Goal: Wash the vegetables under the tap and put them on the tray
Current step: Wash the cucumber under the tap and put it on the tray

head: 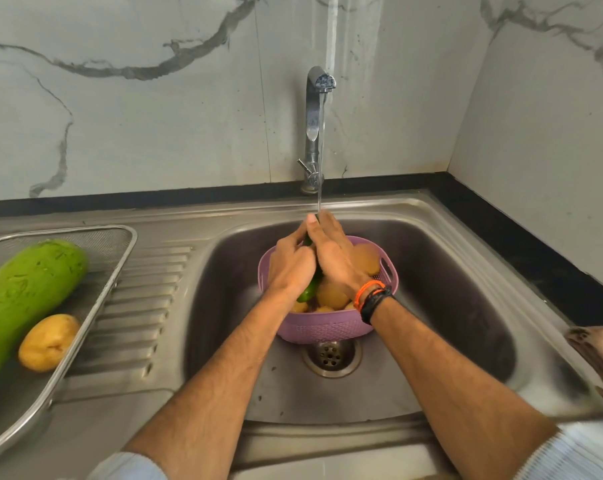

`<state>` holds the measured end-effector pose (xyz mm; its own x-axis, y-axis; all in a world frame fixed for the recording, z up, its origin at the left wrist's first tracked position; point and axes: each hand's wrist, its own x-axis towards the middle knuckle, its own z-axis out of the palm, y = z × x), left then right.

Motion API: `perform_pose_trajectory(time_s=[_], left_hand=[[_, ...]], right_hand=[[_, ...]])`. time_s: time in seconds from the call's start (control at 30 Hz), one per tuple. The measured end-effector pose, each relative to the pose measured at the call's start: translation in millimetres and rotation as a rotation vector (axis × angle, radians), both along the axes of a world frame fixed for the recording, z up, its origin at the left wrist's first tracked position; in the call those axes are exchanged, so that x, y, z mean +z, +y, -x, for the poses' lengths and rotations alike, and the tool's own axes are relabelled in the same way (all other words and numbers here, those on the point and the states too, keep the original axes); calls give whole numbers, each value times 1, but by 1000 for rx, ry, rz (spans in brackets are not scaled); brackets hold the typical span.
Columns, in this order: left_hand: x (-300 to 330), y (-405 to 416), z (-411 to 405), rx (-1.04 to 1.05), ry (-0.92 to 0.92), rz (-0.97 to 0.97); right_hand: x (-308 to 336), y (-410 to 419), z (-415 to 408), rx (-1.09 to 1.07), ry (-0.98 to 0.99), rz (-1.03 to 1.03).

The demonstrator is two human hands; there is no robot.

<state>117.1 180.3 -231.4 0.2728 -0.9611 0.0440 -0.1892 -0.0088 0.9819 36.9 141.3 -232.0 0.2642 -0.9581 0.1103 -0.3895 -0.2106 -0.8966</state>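
Holding a green cucumber [308, 289] between them, the left hand [289, 265] and right hand [334, 254] curl their fingers round it right under the tap [315, 126], so the running stream strikes it. They work above the purple basket [328, 329] in the sink [466, 306], so drips fall among the unwashed potatoes [331, 294]. Already on the mesh tray [120, 258], left on the draining board, lie a bottle gourd [26, 292] and one potato [49, 342].
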Motion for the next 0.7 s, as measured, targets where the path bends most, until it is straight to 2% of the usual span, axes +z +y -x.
perform_pose_trajectory(time_s=[0.03,0.07,0.23,0.37,0.43,0.5,0.57,0.7], left_hand=[[0,0,-3,16,-100,-3],[0,0,-5,20,-124,-2],[-7,-5,-12,15,101,-8],[-10,-7,-12,100,172,-35],[-5,-5,-5,87,309,-12],[-1,-4,5,30,552,-9],[1,-3,11,14,720,-9],[-2,-10,9,-36,803,7]], right_hand=[[0,1,1,-8,-29,-17],[1,1,2,-29,-80,-43],[-4,-11,1,-178,-293,-134],[-2,-10,0,-194,-480,-191],[-3,-9,-5,-186,-543,-223],[-2,-6,-10,-172,-527,-241],[1,-3,-13,-135,-486,-252],[5,2,-11,-44,-336,-190]])
